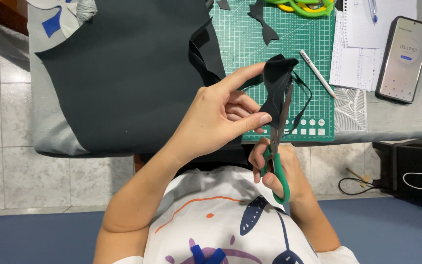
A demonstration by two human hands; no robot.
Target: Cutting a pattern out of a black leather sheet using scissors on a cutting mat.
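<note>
— Reporting on the piece: small black foam cutout [275,83], thin and light, judged soft and bendy, curling at its far edge. Likely flopping if gripped at one corner only; best pinched close beside the cut line, flat between thumb and fingertip.

— Noting the hands?

— Left hand [221,117] pinching the cutout's left edge, forefinger stretching along the far side, thumb pressing from the near side. Right hand [274,166] clenching round the green handles of the scissors [277,146], blades pointing away from the body and biting into the near end of the piece. Thin black trimming dangling off to the right of the blades.

— Placing the piece?

— Being held up in the air above the near edge of the green cutting mat [269,39], between both hands, not touching the surface [401,117]. Large black sheet [123,73] lying to the left. White pen [317,73] resting on the mat to the right, phone [404,58] lying far right beside the squared paper [367,44].
</note>
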